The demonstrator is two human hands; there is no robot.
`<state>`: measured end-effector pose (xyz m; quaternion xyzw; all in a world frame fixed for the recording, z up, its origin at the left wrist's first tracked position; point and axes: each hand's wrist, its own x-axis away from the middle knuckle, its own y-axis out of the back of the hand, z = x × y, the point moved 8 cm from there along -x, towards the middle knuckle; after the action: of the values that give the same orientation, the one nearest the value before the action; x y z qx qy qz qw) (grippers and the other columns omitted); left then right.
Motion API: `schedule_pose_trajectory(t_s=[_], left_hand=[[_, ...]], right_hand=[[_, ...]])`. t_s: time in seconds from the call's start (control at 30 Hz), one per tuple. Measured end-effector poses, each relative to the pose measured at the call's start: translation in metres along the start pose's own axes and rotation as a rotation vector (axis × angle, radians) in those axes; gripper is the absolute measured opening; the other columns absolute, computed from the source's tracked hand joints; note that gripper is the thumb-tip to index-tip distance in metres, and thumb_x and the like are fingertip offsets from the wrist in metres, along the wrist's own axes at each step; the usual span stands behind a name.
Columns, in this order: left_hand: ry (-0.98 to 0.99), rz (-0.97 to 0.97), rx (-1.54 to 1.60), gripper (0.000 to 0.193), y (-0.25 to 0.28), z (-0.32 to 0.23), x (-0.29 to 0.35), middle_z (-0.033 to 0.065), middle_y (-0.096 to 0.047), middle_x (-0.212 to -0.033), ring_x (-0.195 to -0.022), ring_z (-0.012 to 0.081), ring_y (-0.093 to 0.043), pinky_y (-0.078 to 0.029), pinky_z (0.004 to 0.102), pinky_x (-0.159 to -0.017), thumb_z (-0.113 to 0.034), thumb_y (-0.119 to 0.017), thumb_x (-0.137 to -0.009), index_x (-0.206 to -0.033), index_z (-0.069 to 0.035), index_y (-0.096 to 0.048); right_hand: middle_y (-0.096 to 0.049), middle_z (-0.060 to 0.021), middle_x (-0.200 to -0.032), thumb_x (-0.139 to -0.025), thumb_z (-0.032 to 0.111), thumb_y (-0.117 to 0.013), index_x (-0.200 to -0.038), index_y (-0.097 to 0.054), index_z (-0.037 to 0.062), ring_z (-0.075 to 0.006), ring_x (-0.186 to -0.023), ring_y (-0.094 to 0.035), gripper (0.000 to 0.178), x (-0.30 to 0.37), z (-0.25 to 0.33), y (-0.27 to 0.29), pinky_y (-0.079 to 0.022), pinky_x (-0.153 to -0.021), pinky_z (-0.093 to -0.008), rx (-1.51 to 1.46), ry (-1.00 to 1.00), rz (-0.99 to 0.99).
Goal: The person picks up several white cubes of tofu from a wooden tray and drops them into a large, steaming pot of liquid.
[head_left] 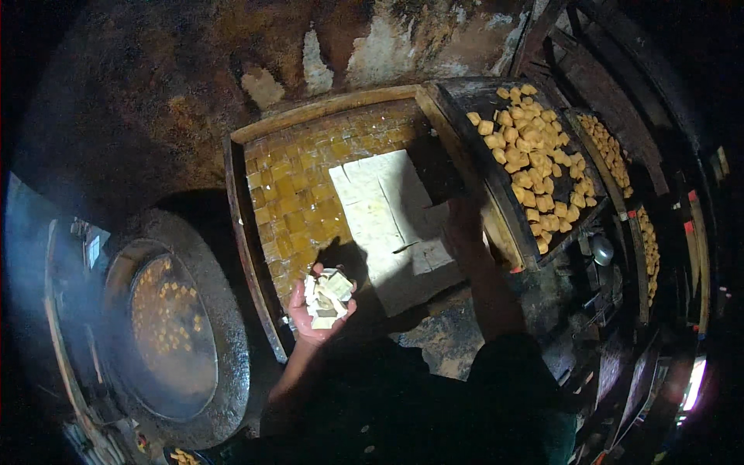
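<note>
In my left hand [316,324], palm up and fingers curled around the load, lies a heap of cut white tofu pieces [332,293]. It is held over the near left part of a wood-framed woven tray [283,174]. A flat white tofu slab [370,203] with cut lines across it rests on the weave. My right hand [466,226] is above the slab's right side, in deep shadow. A dark flat shape seems to stick out from it toward the slab; its fingers and anything in them cannot be made out.
At the left, a large round pan [174,341] of steaming liquid holds several floating pieces. Golden fried tofu pieces [535,147] fill a tray at the right, with more trays beyond. A stained wall [194,101] stands behind. A long pole [62,333] is at far left.
</note>
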<state>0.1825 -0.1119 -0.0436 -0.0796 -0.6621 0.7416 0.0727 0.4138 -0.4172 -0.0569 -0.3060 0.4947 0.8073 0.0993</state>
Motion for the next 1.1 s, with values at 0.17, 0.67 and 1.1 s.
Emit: schedule_pose_trajectory(t_s=[0.17,0.67,1.1], left_hand=[[-0.004,-0.017,0.012,0.047,0.005,-0.006,0.003,0.0151,-0.053,-0.139,-0.127,0.0468,-0.048,-0.048,0.0641,-0.095,-0.047,-0.057,-0.095,-0.132,-0.018,-0.057],[0.025,0.012,0.019,0.05,0.001,-0.001,-0.007,0.0204,-0.05,-0.14,-0.127,0.0512,-0.046,-0.047,0.0677,-0.093,-0.048,-0.054,-0.095,-0.133,-0.015,-0.055],[0.03,0.003,-0.056,0.054,0.01,-0.004,-0.008,0.0207,-0.05,-0.14,-0.124,0.0528,-0.048,-0.048,0.0686,-0.091,-0.049,-0.057,-0.093,-0.134,-0.014,-0.055]], right_hand=[[-0.062,-0.0273,-0.106,-0.095,0.028,-0.055,-0.112,-0.06,0.0015,-0.0441,-0.102,-0.059,0.032,0.016,-0.017,-0.028,-0.046,-0.088,-0.0499,0.056,-0.156,0.143],[-0.061,-0.0284,-0.115,-0.096,0.028,-0.052,-0.124,-0.054,-0.002,-0.0477,-0.108,-0.058,0.041,0.007,0.034,0.014,-0.048,-0.089,-0.0503,0.076,-0.216,0.345],[-0.058,-0.0214,-0.126,-0.099,0.024,-0.053,-0.128,-0.057,0.0084,-0.0333,-0.12,-0.055,0.033,0.003,0.038,-0.002,-0.042,-0.104,-0.0449,-0.036,0.004,0.299]])
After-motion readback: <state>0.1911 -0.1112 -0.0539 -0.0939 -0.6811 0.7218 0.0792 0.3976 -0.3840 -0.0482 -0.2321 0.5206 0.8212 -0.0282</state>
